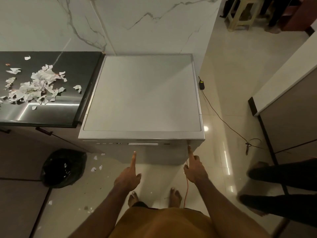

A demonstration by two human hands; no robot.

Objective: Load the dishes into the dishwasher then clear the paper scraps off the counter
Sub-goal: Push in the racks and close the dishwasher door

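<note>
Torn paper scraps (pixel 34 85) lie heaped on the dark desk (pixel 68 109), and a black bin bag (pixel 63 167) sits at its six o'clock. At the desk's three o'clock stands the white dishwasher (pixel 142 93), door closed. The left hand (pixel 127 177) points a straight forefinger at the door front, grasping nothing. The right hand (pixel 194 170) touches its forefinger to the door's upper right corner, also grasping nothing.
</note>
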